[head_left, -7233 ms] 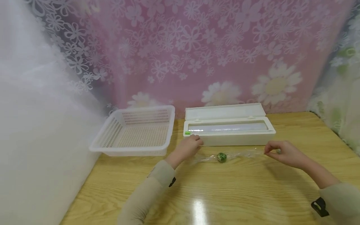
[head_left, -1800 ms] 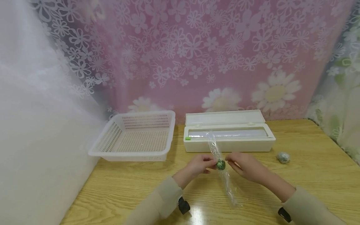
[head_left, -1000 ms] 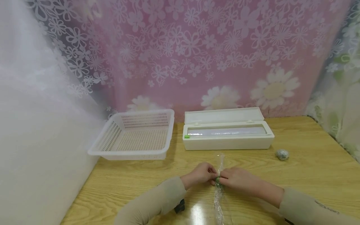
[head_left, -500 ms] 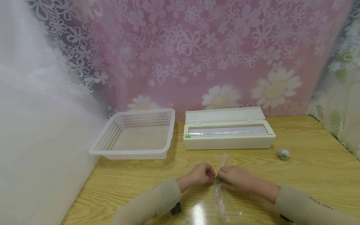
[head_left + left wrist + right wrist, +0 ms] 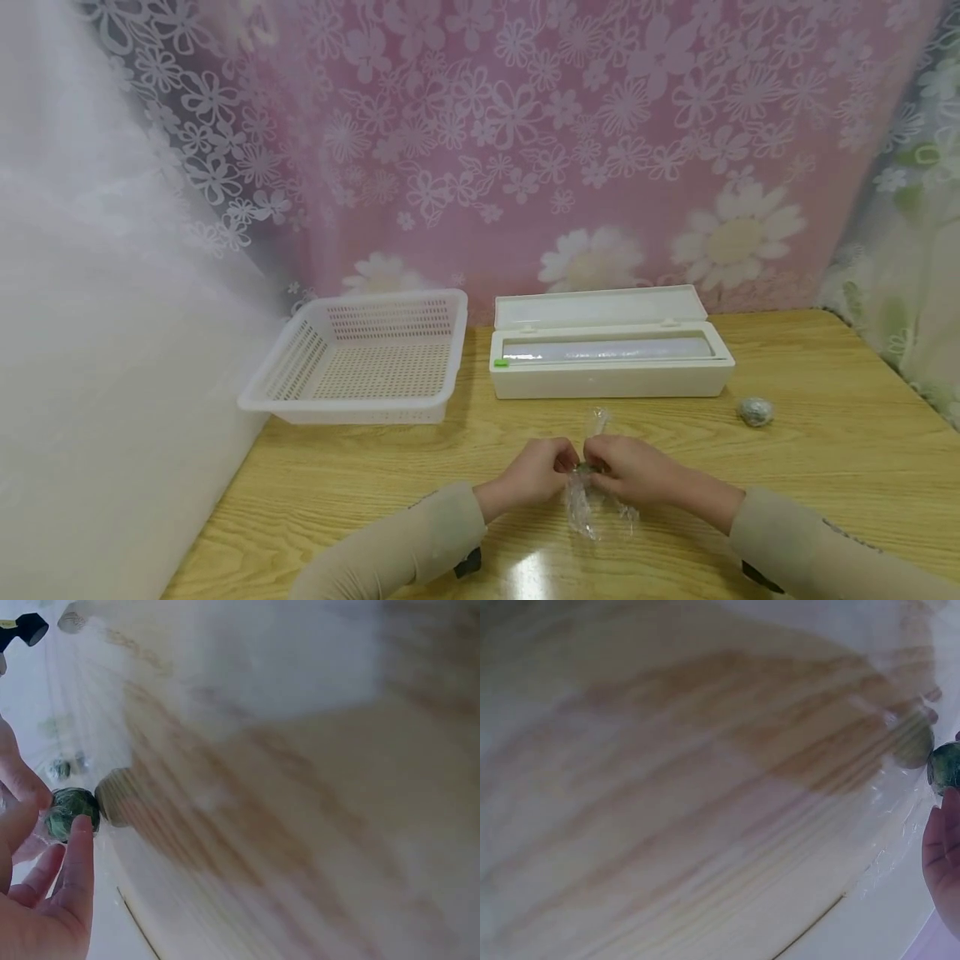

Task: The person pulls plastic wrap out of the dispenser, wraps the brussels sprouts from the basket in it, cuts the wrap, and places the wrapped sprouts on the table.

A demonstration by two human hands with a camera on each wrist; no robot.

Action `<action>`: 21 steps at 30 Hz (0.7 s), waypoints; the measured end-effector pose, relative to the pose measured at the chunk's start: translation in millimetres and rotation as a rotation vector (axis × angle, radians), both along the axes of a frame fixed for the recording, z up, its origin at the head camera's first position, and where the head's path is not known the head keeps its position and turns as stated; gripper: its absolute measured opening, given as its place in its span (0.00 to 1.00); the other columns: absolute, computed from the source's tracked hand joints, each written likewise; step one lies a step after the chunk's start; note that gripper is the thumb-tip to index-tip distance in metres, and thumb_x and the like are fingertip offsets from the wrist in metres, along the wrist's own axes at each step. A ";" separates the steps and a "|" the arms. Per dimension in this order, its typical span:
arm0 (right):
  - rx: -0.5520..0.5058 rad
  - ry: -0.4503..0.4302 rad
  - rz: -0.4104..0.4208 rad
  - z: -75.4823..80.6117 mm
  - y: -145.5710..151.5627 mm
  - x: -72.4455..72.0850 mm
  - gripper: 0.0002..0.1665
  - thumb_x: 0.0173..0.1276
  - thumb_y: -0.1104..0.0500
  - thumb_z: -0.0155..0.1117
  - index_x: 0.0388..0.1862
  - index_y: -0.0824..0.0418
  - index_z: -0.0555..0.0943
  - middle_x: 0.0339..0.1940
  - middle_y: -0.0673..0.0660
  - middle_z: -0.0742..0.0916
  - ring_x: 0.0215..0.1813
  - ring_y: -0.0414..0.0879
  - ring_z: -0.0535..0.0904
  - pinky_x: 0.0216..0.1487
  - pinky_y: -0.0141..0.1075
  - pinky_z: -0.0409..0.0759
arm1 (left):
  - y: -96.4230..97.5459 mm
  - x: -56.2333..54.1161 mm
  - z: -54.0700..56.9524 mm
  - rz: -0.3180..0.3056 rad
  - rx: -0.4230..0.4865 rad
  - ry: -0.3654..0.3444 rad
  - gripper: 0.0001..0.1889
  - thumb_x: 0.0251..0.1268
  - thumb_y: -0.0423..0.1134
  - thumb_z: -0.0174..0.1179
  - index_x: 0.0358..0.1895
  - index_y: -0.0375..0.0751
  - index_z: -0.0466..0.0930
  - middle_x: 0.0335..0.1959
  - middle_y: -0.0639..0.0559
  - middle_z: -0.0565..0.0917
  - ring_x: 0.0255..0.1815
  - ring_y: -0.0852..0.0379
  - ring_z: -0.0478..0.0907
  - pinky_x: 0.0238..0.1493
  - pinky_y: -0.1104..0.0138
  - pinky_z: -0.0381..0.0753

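Observation:
A small dark-green leafy ball point(image 5: 66, 817), wrapped in cling film point(image 5: 581, 505), is between my two hands near the middle of the table. My left hand point(image 5: 534, 472) grips the ball from the left, its fingertips on the film-covered side in the left wrist view. Curled in from the right, my right hand point(image 5: 632, 472) pinches the film right beside the ball, most of which the fingers hide in the head view. The loose film is bunched below the hands, and a short end sticks up behind them. Part of the ball point(image 5: 946, 766) shows at the right wrist view's edge.
A white box point(image 5: 611, 383) with its lid up holds a film roll point(image 5: 607, 348) behind the hands. Left of it stands a white slotted basket point(image 5: 345, 406). On the wooden table point(image 5: 825, 467), a small film-wrapped ball point(image 5: 754, 412) lies at the right.
The film was stretched flat with the green ball on it, then turned lengthwise. Both hands have drawn it nearer and closed around the ball; the lower film tail is now shorter and bunched.

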State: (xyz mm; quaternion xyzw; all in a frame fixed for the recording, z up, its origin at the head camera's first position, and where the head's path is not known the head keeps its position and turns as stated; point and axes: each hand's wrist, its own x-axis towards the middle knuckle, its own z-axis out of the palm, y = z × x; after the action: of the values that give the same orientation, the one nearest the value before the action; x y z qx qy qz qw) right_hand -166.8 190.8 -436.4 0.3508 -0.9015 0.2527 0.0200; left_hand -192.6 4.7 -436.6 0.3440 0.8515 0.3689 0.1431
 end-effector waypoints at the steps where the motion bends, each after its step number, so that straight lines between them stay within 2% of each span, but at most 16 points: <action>1: -0.015 0.010 0.012 -0.8 0.3 -0.2 0.13 0.59 0.55 0.61 0.23 0.51 0.67 0.19 0.40 0.67 0.21 0.32 0.60 0.19 0.25 0.63 | -0.2 -0.1 -0.1 0.001 0.008 0.001 0.03 0.53 0.28 0.60 0.31 0.37 0.76 0.25 0.57 0.76 0.26 0.69 0.71 0.28 0.77 0.72; 6: -0.090 -0.016 0.052 -2.3 0.6 0.4 0.08 0.60 0.57 0.61 0.25 0.49 0.71 0.21 0.38 0.71 0.21 0.30 0.63 0.20 0.25 0.67 | -1.5 -1.4 -2.0 0.018 0.070 -0.031 0.02 0.55 0.31 0.59 0.28 0.41 0.80 0.25 0.60 0.77 0.25 0.70 0.70 0.28 0.77 0.72; 9: -0.101 -0.068 0.022 -0.9 -0.7 0.6 0.07 0.62 0.56 0.59 0.25 0.49 0.72 0.20 0.38 0.72 0.21 0.30 0.64 0.20 0.25 0.67 | -0.7 -2.6 -3.1 0.048 0.106 -0.087 0.02 0.54 0.31 0.60 0.29 0.41 0.81 0.27 0.59 0.77 0.27 0.70 0.70 0.29 0.76 0.72; 13: -0.090 -0.145 -0.047 2.7 -3.7 -0.3 0.06 0.64 0.54 0.56 0.28 0.54 0.75 0.17 0.40 0.72 0.18 0.31 0.62 0.18 0.26 0.65 | 3.0 -4.3 -4.2 0.100 0.194 -0.291 0.02 0.54 0.28 0.59 0.31 0.35 0.78 0.28 0.52 0.79 0.27 0.63 0.76 0.28 0.72 0.76; 16: -0.086 -0.188 -0.084 5.4 -5.7 -1.4 0.06 0.63 0.57 0.57 0.33 0.60 0.77 0.16 0.42 0.73 0.17 0.32 0.63 0.17 0.27 0.65 | 5.5 -6.7 -5.8 0.143 0.219 -0.438 0.02 0.55 0.27 0.57 0.31 0.32 0.77 0.25 0.50 0.79 0.23 0.56 0.78 0.25 0.69 0.78; 19: -0.090 -0.190 -0.088 6.4 -5.4 -1.8 0.05 0.62 0.60 0.58 0.33 0.61 0.78 0.16 0.42 0.74 0.16 0.31 0.62 0.16 0.26 0.65 | 6.8 -8.7 -7.2 0.147 0.203 -0.491 0.03 0.56 0.27 0.57 0.32 0.31 0.78 0.24 0.49 0.80 0.23 0.55 0.79 0.24 0.68 0.78; 21: -0.103 -0.187 -0.074 6.5 -5.0 -1.0 0.03 0.61 0.60 0.59 0.29 0.58 0.78 0.16 0.42 0.74 0.16 0.31 0.62 0.16 0.26 0.65 | 6.6 -9.0 -7.3 0.133 0.206 -0.524 0.04 0.56 0.27 0.56 0.33 0.31 0.78 0.24 0.48 0.81 0.23 0.54 0.79 0.24 0.67 0.78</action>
State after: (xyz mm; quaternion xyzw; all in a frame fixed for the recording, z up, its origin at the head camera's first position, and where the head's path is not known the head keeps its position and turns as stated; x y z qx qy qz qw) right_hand -167.9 185.8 -429.9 0.2908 -0.8976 0.3293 -0.0368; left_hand -201.6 11.3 -443.8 0.1932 0.7643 0.5381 0.2981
